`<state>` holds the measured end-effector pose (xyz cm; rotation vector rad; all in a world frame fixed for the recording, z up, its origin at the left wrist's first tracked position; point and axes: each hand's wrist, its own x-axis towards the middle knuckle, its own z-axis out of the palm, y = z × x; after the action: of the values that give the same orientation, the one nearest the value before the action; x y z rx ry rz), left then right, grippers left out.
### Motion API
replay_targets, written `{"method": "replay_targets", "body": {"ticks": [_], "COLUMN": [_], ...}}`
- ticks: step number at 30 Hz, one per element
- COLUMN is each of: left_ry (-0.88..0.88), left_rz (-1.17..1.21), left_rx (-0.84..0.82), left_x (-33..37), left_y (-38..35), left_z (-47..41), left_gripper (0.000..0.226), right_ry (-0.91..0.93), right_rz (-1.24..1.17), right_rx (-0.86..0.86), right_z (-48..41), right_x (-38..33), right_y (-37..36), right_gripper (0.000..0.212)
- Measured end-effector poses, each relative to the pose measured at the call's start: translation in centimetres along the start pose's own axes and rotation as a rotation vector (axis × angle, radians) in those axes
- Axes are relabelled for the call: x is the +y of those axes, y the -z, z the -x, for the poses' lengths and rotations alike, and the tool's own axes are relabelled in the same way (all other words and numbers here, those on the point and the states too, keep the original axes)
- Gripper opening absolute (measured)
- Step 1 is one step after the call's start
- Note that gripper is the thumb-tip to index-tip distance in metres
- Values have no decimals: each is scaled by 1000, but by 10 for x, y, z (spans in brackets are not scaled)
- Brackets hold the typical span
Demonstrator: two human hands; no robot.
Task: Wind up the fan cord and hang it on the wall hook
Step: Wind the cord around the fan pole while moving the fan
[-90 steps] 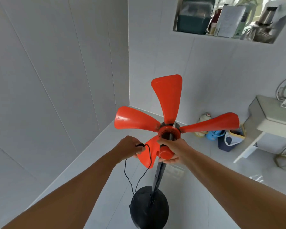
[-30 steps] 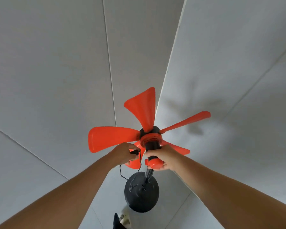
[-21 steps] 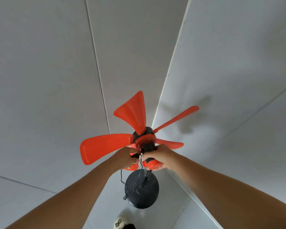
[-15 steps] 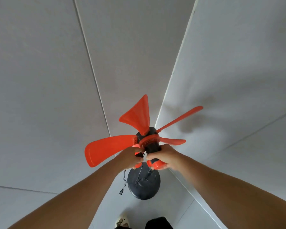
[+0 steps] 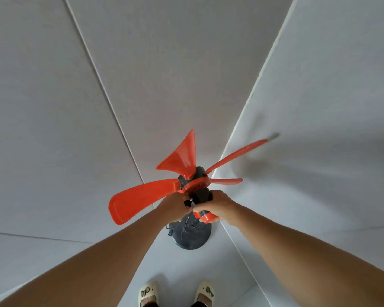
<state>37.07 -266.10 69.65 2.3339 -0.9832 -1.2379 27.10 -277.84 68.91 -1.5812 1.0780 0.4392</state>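
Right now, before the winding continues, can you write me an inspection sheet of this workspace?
Surface: pale tiled floor, fan base stands on it.
Job's things: orange-bladed plastic fan on round dark base; wall hook: nothing seen.
Clutter: nothing seen.
Grippers: left hand fingers pinch the cord by the motor; right hand wraps the fan neck.
Cables: thin black cord hangs slack to the base.
Surroundings: white wall corner; two cream shoes.

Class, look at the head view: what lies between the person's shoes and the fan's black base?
Nothing. In the head view, only bare white floor separates the shoes from the base.
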Motion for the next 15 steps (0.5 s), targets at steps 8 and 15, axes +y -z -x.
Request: {"method": "replay_targets", "body": {"ticks": [8,15], "left_ry": [40,57], "left_rz": [133,184], "left_rx": [78,136], "left_x": [5,14], "left_y": [-5,6], "left_z": [-17,-23], "left_gripper": [45,45], "right_ry": [110,166], "right_rz": [113,328], "right_rx": [11,72], "right_z": [-26,-36], "right_x": [-9,-17], "right_y": [13,22], "right_gripper": [53,51]}}
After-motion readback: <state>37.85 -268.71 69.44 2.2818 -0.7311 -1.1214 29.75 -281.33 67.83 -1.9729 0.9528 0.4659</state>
